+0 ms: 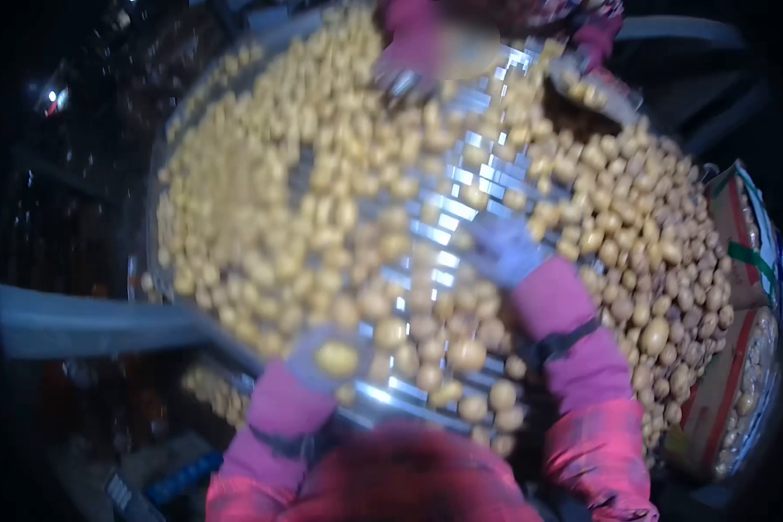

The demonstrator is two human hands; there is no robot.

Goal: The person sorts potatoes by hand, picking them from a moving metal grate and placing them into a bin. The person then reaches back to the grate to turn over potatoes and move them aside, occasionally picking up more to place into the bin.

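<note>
Potatoes [244,183] in great number lie on a wide slatted metal sorting table [376,394]. My left hand [309,355], in a greyish glove, is at the table's near edge with a yellow potato [337,358] in its grasp. Farther out and to the right, my right hand [505,252], in a blue-grey glove, reaches over the bright slats at the middle. Its fingers are blurred but look stretched out, close to a few loose potatoes. Pink sleeves with dark bands cover both my forearms.
Across the table, another person's gloved hand [404,78] reaches in over the potatoes. A scoop-like container [596,96] with potatoes is at the far right. Filled bags [744,391] stand along the right edge. A grey metal bar [96,322] juts out at left.
</note>
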